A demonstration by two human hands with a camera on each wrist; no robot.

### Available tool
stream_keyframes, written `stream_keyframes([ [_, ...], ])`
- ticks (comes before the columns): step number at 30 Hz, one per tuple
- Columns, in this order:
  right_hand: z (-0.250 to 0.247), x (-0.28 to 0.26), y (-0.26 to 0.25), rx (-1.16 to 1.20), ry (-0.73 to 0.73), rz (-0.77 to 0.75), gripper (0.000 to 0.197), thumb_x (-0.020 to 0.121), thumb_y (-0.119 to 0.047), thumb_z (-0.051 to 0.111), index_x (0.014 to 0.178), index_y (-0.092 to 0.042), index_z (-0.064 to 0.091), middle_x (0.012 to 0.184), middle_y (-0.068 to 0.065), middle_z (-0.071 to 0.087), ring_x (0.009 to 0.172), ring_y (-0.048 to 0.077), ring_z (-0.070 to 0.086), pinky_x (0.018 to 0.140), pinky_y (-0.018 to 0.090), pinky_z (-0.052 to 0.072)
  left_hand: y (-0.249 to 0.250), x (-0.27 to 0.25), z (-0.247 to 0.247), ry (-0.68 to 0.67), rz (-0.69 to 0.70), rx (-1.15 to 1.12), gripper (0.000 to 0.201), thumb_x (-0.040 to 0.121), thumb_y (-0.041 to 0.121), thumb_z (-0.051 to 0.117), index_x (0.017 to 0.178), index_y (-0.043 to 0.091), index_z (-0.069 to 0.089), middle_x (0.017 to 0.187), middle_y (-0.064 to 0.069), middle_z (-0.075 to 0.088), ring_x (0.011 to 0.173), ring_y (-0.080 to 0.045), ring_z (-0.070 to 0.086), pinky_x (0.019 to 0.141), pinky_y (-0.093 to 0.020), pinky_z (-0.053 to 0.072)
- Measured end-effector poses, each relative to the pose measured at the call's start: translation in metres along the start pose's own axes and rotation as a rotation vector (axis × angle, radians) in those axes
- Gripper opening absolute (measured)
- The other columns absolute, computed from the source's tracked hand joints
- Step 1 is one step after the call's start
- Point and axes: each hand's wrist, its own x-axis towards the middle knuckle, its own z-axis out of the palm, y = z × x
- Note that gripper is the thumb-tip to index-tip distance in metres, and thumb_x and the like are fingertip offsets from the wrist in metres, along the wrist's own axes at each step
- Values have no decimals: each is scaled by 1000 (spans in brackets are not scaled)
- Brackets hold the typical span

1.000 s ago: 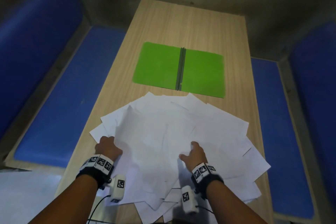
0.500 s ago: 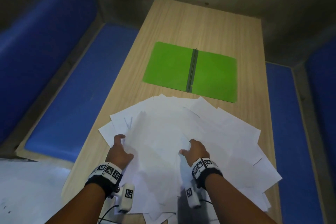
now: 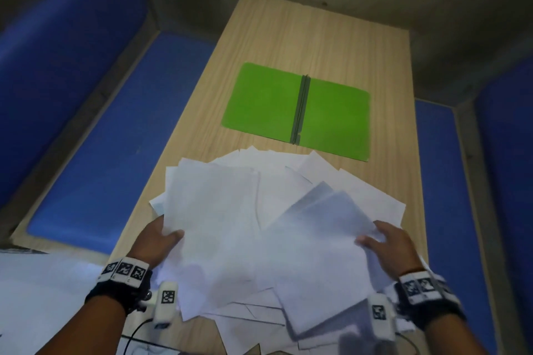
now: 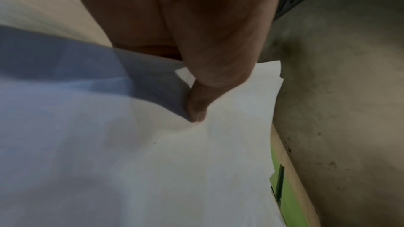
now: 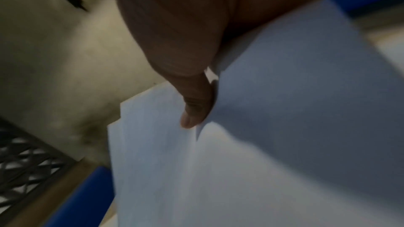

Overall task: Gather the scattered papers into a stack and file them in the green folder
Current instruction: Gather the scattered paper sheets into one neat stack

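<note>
Several white papers (image 3: pixel 230 225) lie fanned over the near half of the wooden table (image 3: pixel 317 37). My left hand (image 3: pixel 157 242) grips the left edge of the pile, thumb on top and fingers beneath. My right hand (image 3: pixel 386 245) grips raised sheets at the right side, thumb over them. In the left wrist view the thumb (image 4: pixel 196 108) pinches the papers (image 4: pixel 153 161). The right wrist view has the thumb (image 5: pixel 194 110) pressing on the papers (image 5: pixel 240 170). The green folder (image 3: pixel 297 109) lies open and flat beyond the pile, its dark spine in the middle.
Blue padded benches (image 3: pixel 101 138) run along both sides of the table, the right one (image 3: pixel 450 210) close to my right hand. A grey wall stands past the far end. Bare wood shows beyond the folder. More white sheets (image 3: pixel 43 297) lie at the lower left.
My right hand has moved from the middle of the pile out to its right side and lifted some sheets. My left hand now grips the left edge with its thumb on top.
</note>
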Motion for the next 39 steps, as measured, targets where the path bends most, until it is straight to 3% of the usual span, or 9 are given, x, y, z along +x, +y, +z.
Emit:
stream_keyframes([
  [6,-73,-6,-74,-209,-215,-229,20,70,-28,82,82,-19,69,78,-6,67,84,11,62,74,27,43,12,7,0,-133,24,76,46,94,13,66,138,15,57,121,-8,68,104,-28,62,88,-36,48],
  [11,-30,23,-137,-505,-361,-521,32,75,-35,79,99,-16,69,97,-12,65,92,4,57,79,25,41,26,6,15,-255,52,94,44,95,18,64,139,16,56,131,-9,67,113,-27,62,98,-36,47],
  [14,27,45,-151,-571,-398,-554,28,77,-34,77,93,-14,66,90,-4,64,86,15,56,73,27,39,22,3,22,-312,10,27,65,88,63,55,136,19,62,134,-3,67,122,-24,62,108,-42,45],
  [17,84,57,-156,-596,-463,-473,37,79,-31,75,109,-11,66,113,8,67,106,25,59,88,32,45,7,-2,30,-324,-277,-379,86,76,89,47,129,25,69,129,1,70,123,-25,63,112,-47,42],
  [21,141,63,-152,-534,-487,-363,55,78,-34,75,128,-21,58,135,6,56,125,26,50,102,32,39,-3,-17,38,-381,-286,-534,62,84,59,73,135,25,64,133,0,70,120,-22,67,110,-49,45],
  [24,166,62,-144,-224,-411,-246,42,75,-41,76,113,-26,63,110,0,67,99,22,63,86,34,53,-18,-21,45,-361,-135,-316,58,76,21,88,130,21,65,114,3,79,105,-18,75,102,-50,53],
  [27,167,70,-120,0,-133,-112,42,77,-49,71,112,-28,61,104,-4,66,94,17,64,82,34,52,-34,-23,44,-287,-157,-329,58,71,17,83,127,24,66,109,4,80,102,-21,75,100,-51,53],
  [32,131,95,-60,-554,-17,149,68,75,-52,67,132,-24,43,131,2,47,124,28,43,98,46,40,-39,-38,40,-182,-216,-480,36,87,-8,67,114,17,66,97,1,82,96,-24,73,78,-34,55],
  [39,131,98,-47,-463,-84,134,76,69,-57,73,131,-23,45,130,2,54,123,27,48,101,42,41,-40,-35,45,-233,-236,-408,38,83,14,83,118,20,69,105,-1,81,101,-26,75,95,-46,55],
])
